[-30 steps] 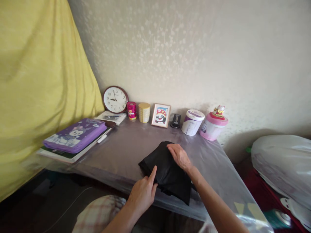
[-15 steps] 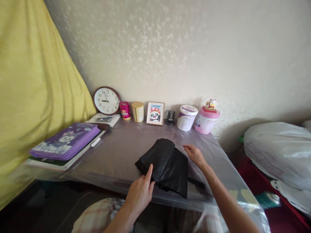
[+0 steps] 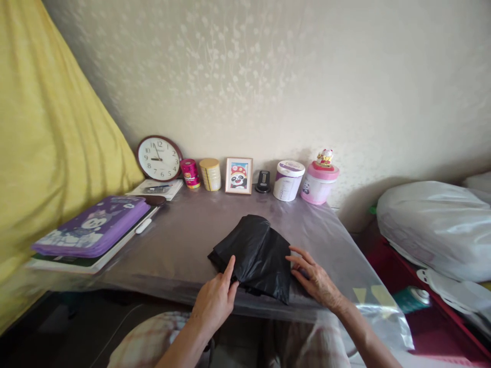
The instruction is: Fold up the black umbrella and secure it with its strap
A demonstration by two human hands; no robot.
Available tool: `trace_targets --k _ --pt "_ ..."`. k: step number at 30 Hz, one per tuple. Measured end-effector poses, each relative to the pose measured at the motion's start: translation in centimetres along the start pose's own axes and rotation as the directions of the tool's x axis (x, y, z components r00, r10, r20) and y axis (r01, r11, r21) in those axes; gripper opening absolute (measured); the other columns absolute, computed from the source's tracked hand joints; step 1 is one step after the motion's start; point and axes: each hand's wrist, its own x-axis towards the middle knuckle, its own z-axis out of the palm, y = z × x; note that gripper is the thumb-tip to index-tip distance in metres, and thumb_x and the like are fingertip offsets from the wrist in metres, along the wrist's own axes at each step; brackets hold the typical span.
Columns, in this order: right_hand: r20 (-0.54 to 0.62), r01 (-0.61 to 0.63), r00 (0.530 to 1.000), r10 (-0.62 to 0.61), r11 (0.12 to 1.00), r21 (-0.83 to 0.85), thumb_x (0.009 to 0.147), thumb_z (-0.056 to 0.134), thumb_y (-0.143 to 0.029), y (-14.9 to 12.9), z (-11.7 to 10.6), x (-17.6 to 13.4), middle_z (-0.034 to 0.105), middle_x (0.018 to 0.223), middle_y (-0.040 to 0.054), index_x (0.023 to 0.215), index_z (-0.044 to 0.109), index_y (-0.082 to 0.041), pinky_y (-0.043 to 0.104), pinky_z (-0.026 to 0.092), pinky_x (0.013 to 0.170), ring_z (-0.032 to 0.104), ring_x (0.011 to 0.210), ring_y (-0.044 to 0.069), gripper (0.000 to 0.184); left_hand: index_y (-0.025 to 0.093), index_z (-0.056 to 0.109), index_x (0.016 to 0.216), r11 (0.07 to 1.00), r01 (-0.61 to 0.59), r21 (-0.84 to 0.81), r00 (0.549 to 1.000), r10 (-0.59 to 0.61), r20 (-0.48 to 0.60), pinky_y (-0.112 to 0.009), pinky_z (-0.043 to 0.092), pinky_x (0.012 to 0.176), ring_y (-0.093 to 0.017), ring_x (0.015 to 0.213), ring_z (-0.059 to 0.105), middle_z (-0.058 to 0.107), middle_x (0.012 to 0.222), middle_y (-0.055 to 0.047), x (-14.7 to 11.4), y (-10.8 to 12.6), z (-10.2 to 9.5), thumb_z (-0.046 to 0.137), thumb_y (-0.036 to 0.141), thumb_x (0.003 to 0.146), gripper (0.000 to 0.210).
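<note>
A black folding umbrella (image 3: 255, 255), its loose canopy fanned in pleats, lies on the table near the front edge. My left hand (image 3: 217, 299) is closed around its near left end, the index finger stretched along the fabric; the part inside the grip is hidden. At the canopy's right edge is my right hand (image 3: 312, 276), with bent fingers spread apart. Its fingertips reach the fabric's border, but I cannot tell whether they press on it.
A plastic sheet covers the table (image 3: 180, 230). Along the wall stand a clock (image 3: 159, 158), a pink can (image 3: 190, 174), a yellow-lidded can (image 3: 210, 175), a framed panda picture (image 3: 238, 175) and two tubs (image 3: 289, 181). A purple case (image 3: 92, 227) lies on books at left.
My right hand has come down and left to the umbrella's right edge, its fingers spreading. The strap seen at right is now hidden. My left hand keeps its grip; the view has shifted slightly.
</note>
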Motion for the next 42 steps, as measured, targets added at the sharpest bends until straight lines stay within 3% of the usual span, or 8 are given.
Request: trace_targets --k 5,13,17,23,28,32,42 --pt "-0.105 0.061 0.992 -0.064 0.997 -0.036 0.090 0.037 -0.022 -1.0 -0.3 0.3 0.040 0.131 0.0049 0.109 0.055 -0.025 0.025 0.047 0.084 0.054 0.104 0.013 0.026 0.020 0.013 0.143 1.000 -0.001 -0.031 1.000 0.000 -0.010 -0.028 0.041 0.070 -0.019 0.083 0.058 0.061 0.097 -0.006 0.0 0.0 -0.1 0.033 0.029 0.091 0.057" --pt "-0.099 0.147 0.984 -0.149 0.989 -0.022 0.089 0.033 -0.015 -1.8 -0.4 1.5 0.040 0.132 0.0053 0.111 0.053 -0.024 0.026 0.041 0.092 0.046 0.115 0.013 0.030 0.020 0.014 0.143 0.997 -0.019 -0.071 0.999 0.017 -0.032 -0.029 0.041 0.069 -0.019 0.083 0.059 0.062 0.097 -0.005 0.0 -0.3 0.2 0.034 0.029 0.091 0.057" --pt "-0.141 0.171 0.976 -0.164 0.985 0.037 0.089 0.034 -0.015 -2.3 -0.5 3.1 0.043 0.128 0.0053 0.105 0.053 -0.022 0.027 0.039 0.094 0.047 0.113 0.012 0.025 0.020 0.015 0.143 0.996 -0.028 -0.080 0.999 0.024 -0.043 -0.029 0.041 0.069 -0.019 0.081 0.058 0.062 0.093 -0.005 0.0 -0.4 0.2 0.033 0.030 0.091 0.056" --pt "-0.188 0.292 0.943 -0.276 0.954 0.064 0.090 0.034 -0.015 -4.1 -0.4 7.4 0.053 0.105 0.0074 0.104 0.050 -0.019 0.027 0.041 0.089 0.050 0.103 0.012 0.022 0.020 0.014 0.143 0.997 -0.018 -0.078 0.999 0.015 -0.031 -0.031 0.042 0.072 -0.021 0.083 0.058 0.061 0.092 -0.005 0.0 -0.4 0.2 0.035 0.030 0.090 0.058" --pt "-0.208 0.375 0.909 -0.361 0.927 0.030 0.091 0.037 -0.016 -5.2 0.8 11.2 0.054 0.099 0.0058 0.101 0.050 -0.018 0.025 0.043 0.084 0.052 0.095 0.011 0.017 0.020 0.013 0.144 0.998 0.005 -0.062 1.000 -0.004 0.016 -0.031 0.042 0.075 -0.021 0.085 0.059 0.061 0.093 -0.007 0.2 -0.2 -0.2 0.036 0.029 0.090 0.059" --pt "-0.174 0.389 0.908 -0.381 0.921 0.010 0.092 0.036 -0.018 -5.7 2.0 13.4 0.054 0.098 0.0051 0.100 0.051 -0.018 0.023 0.043 0.082 0.052 0.093 0.011 0.017 0.018 0.015 0.143 0.997 -0.004 -0.077 1.000 0.006 0.026 -0.031 0.043 0.076 -0.022 0.087 0.059 0.061 0.096 -0.008 0.3 -0.3 -0.4 0.037 0.030 0.089 0.059" --pt "-0.060 0.423 0.899 -0.435 0.894 -0.147 0.093 0.034 -0.022 -6.0 5.4 16.4 0.055 0.094 0.0048 0.096 0.054 -0.016 0.021 0.042 0.080 0.052 0.088 0.011 0.021 0.014 0.031 0.135 0.998 -0.019 -0.066 1.000 0.021 0.021 -0.032 0.043 0.072 -0.023 0.086 0.059 0.061 0.098 -0.009 0.3 -0.5 -0.7 0.039 0.029 0.088 0.050"
